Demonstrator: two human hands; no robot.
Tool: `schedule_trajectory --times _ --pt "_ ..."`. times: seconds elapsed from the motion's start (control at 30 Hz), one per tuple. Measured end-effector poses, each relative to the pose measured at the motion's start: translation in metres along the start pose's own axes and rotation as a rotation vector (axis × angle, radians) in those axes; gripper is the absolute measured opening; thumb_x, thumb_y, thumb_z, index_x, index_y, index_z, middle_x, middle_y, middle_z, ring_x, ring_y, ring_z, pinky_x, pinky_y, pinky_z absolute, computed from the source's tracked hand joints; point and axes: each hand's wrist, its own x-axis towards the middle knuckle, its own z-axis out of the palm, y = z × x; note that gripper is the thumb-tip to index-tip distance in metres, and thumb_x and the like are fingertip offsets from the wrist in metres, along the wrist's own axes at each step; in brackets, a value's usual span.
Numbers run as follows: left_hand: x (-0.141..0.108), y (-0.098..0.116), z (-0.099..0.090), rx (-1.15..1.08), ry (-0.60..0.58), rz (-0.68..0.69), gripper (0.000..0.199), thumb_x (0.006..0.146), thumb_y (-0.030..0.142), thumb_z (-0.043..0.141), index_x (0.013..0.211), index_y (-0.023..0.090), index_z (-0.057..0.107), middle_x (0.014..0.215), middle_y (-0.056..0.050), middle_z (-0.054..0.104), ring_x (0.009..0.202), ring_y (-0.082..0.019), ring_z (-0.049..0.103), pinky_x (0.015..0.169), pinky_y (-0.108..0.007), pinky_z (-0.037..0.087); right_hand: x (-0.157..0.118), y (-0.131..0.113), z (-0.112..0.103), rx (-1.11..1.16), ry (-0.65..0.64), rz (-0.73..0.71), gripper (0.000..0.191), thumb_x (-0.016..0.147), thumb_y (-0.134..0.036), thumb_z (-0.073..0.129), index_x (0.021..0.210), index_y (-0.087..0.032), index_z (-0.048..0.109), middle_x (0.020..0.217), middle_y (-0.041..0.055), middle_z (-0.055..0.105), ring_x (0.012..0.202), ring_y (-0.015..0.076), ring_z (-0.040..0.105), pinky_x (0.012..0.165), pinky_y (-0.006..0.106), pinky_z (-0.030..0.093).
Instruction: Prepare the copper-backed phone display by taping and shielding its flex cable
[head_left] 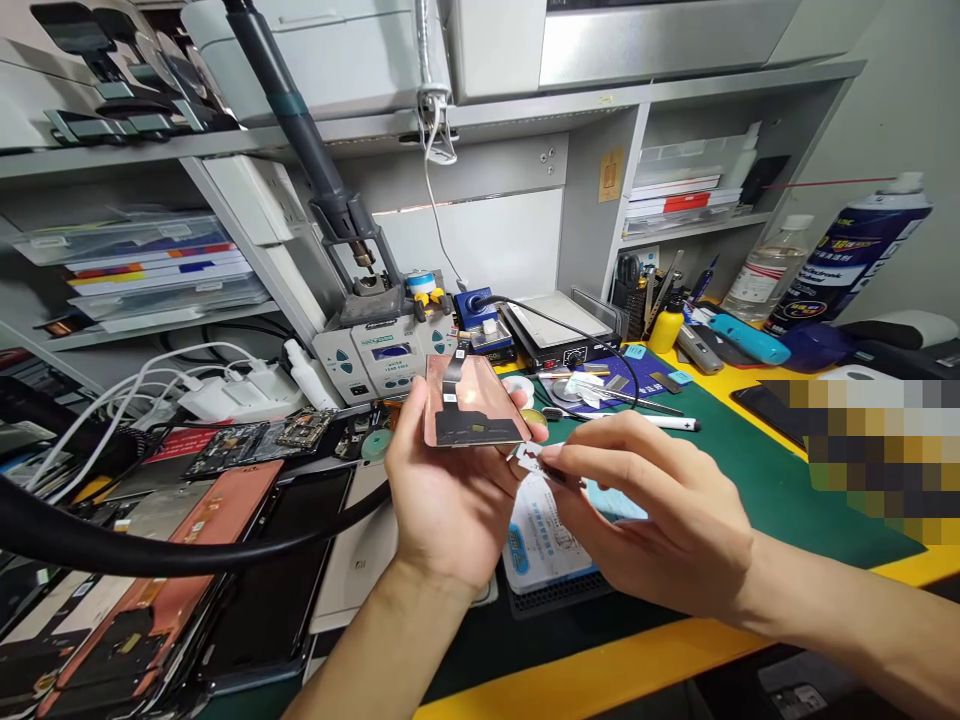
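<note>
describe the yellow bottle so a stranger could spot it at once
Past the green mat, look below the right-hand grey shelf. Beside the black mesh holder is a small bottle, black at the top. Its body is solid yellow, unlike the clear bottle and dark blue can nearby.

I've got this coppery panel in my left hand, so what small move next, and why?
I'd probably turn the small pale piece at the fingertips of your right hand for a clearer look, because your fingers seem to cover part of it, and your left hand supports the panel.
</note>
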Motion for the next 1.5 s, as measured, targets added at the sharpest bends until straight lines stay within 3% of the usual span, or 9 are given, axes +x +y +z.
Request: schedule_trajectory --times 0.13,0.37,0.5,0.6,0.73,0.83,1.03,1.23,1.5 --pt "0.000 0.000 -0.001 -0.033 0.010 0.009 0.039 0.093 0.049 0.041 0.097 0.021 0.068 0.087 -0.011 0.070 0.064 -0.022 0.068 0.058 -0.032 0.053 0.000 0.000 0.002 0.027 0.002 0.023 0.029 0.077 0.000 0.068 0.102 -0.014 0.066 0.087 0.0080 0.067 0.070 0.0121 0.059 0.059 0.024 0.050" --pt "0.002 0.002 -0.002 -0.074 0.068 0.049 0.038 0.093 0.045 0.045 0.101 0.019 0.071 0.085 -0.010 0.073 0.075 -0.024 0.073 0.056 -0.029 0.057 0.000 0.001 0.003 0.096 -0.018 0.089 0.042 0.075 0.000 0.067 0.114 -0.014 0.060 0.085 0.0049 0.066 0.065 0.0111 0.056 0.055 0.024 0.046" --pt "0.003 0.003 -0.002 -0.068 0.047 0.063 0.036 0.094 0.044 0.044 0.100 0.020 0.071 0.085 -0.009 0.073 0.076 -0.024 0.072 0.057 -0.029 0.058 -0.003 0.002 0.004 0.182 -0.074 0.216 0.046 0.077 -0.004 0.067 0.120 -0.017 0.056 0.082 0.0020 0.062 0.066 0.0125 0.059 0.053 0.024 0.047" --pt "0.003 0.004 -0.001 -0.016 0.025 0.036 0.042 0.094 0.048 0.040 0.110 0.018 0.066 0.087 -0.011 0.071 0.067 -0.023 0.070 0.054 -0.032 0.056 0.001 -0.001 0.004 0.341 -0.105 0.401 0.050 0.078 -0.010 0.069 0.124 -0.017 0.052 0.088 0.0023 0.061 0.064 0.0114 0.060 0.048 0.022 0.047" --pt "0.003 0.006 -0.001 0.031 0.060 0.026 0.048 0.094 0.050 0.038 0.121 0.017 0.060 0.091 -0.013 0.070 0.064 -0.024 0.069 0.050 -0.031 0.054 0.008 -0.002 0.003 0.618 -0.305 0.799 0.050 0.079 -0.021 0.072 0.124 -0.020 0.048 0.098 0.0026 0.059 0.056 0.0075 0.054 0.044 0.020 0.044" --pt "0.002 0.007 -0.001 0.033 0.043 0.035 0.047 0.094 0.050 0.037 0.118 0.019 0.062 0.092 -0.012 0.070 0.065 -0.023 0.068 0.051 -0.033 0.056 0.009 0.002 0.001 0.861 -0.492 1.012 0.044 0.080 -0.024 0.075 0.117 -0.023 0.051 0.091 -0.0008 0.060 0.060 0.0075 0.052 0.050 0.018 0.043" --pt "0.000 0.008 0.002 0.021 0.072 0.033 0.049 0.093 0.053 0.038 0.106 0.018 0.068 0.090 -0.011 0.069 0.064 -0.023 0.067 0.050 -0.033 0.055 0.016 0.006 -0.006 1.166 -0.764 1.100 0.027 0.077 -0.032 0.079 0.085 -0.014 0.060 0.068 -0.0015 0.060 0.058 0.0092 0.057 0.045 0.015 0.043" --pt "-0.001 0.009 0.005 0.026 0.042 -0.005 0.050 0.094 0.053 0.034 0.115 0.020 0.064 0.090 -0.011 0.068 0.062 -0.022 0.065 0.044 -0.029 0.050 0.021 0.006 -0.010 1.441 -0.690 1.113 0.033 0.086 -0.042 0.068 0.093 -0.010 0.068 0.071 0.0041 0.065 0.051 0.0111 0.063 0.042 0.017 0.046" --pt "-0.001 0.003 0.003 0.084 -0.034 0.028 0.050 0.094 0.055 0.031 0.112 0.021 0.063 0.091 -0.011 0.065 0.065 -0.024 0.065 0.047 -0.031 0.051 0.020 0.006 -0.010 1.437 -0.621 1.232 0.030 0.086 -0.038 0.068 0.085 -0.008 0.069 0.069 0.0056 0.068 0.046 0.0095 0.062 0.040 0.015 0.044"
